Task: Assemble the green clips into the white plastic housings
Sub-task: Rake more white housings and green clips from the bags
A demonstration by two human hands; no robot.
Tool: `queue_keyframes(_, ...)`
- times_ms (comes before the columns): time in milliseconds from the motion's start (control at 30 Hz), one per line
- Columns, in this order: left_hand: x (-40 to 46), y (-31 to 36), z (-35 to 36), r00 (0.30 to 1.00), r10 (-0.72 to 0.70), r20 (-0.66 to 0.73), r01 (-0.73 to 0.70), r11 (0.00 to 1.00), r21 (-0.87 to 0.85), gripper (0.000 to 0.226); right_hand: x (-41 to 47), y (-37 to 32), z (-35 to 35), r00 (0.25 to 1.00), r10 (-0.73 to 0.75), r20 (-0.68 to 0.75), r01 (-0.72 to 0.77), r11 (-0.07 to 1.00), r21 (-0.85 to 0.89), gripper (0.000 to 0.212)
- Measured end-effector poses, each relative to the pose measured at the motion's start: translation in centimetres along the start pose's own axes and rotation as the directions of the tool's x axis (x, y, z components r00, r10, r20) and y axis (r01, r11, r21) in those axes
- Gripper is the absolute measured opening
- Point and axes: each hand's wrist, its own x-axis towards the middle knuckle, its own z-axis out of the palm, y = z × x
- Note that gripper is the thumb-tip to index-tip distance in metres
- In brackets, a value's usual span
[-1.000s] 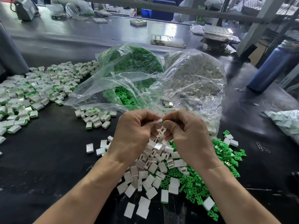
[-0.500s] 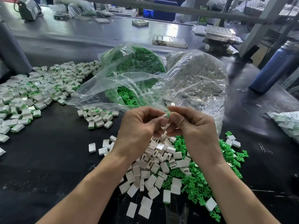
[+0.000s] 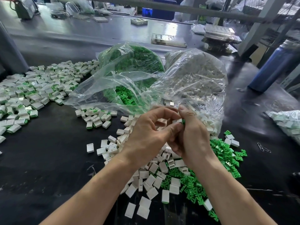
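Observation:
My left hand (image 3: pixel 148 135) and my right hand (image 3: pixel 192 138) meet above a loose heap of white plastic housings (image 3: pixel 155 172). Between the fingertips sits one white housing (image 3: pixel 177 121) with a green clip (image 3: pixel 183 121) at its right end. My right thumb and fingers pinch the clip end; my left thumb presses the housing from below. A spread of loose green clips (image 3: pixel 222 153) lies under and right of my right wrist. How far the clip sits inside the housing is hidden by my fingers.
A large pile of assembled white-and-green pieces (image 3: pixel 32 93) covers the left of the black table, with a smaller cluster (image 3: pixel 95 116) nearer. Two open clear bags, one of green clips (image 3: pixel 134 65) and one of white housings (image 3: pixel 199 78), stand behind my hands. A blue bottle (image 3: pixel 274 65) stands at right.
Both hands have stayed joined on the piece and shifted slightly right. My right thumb has come up over the top, and my left fingers have loosened around the housing.

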Motion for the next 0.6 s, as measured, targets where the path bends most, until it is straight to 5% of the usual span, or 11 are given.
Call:
queue_keyframes(267,-0.1,0.1,0.8,0.999,0.035,-0.026,-0.036,0.999,-0.035,0.01,-0.6,-0.4,1.5,0.996,-0.045,-0.072,0.059,0.977,0.203,0.061)
queue_keyframes(600,-0.2,0.0,1.2,0.997,0.02,-0.077,-0.019,1.0,0.015,0.006,0.0,0.4,1.6,0.994,-0.015,-0.11,0.039,0.975,0.218,0.05)
